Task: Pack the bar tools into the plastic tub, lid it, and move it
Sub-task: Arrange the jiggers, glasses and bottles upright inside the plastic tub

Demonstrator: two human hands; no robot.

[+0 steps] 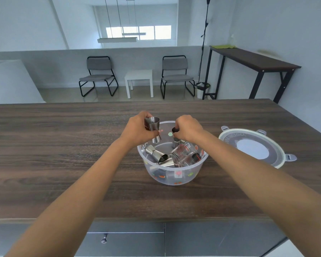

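Note:
A clear plastic tub [157, 173] with fruit stickers stands on the wooden counter [63, 145] in front of me. Inside it lie a steel jigger [156, 154], another steel piece beside it and a glass measuring cup [183, 154]. My left hand [137, 130] grips a steel jigger [154, 128] by its waist, held over the tub's far left rim. My right hand [188, 129] pinches a second jigger [175, 140] at its top, just inside the tub's far side. The round lid [252, 147] lies on the counter to the tub's right.
Beyond the counter are two grey chairs [98, 75] [176, 75] with a small white table [139, 82] between them. A tall dark side table [254, 62] stands against the right wall, with a bin [202, 89] beneath it. Cabinet fronts [126, 240] sit under the counter's near edge.

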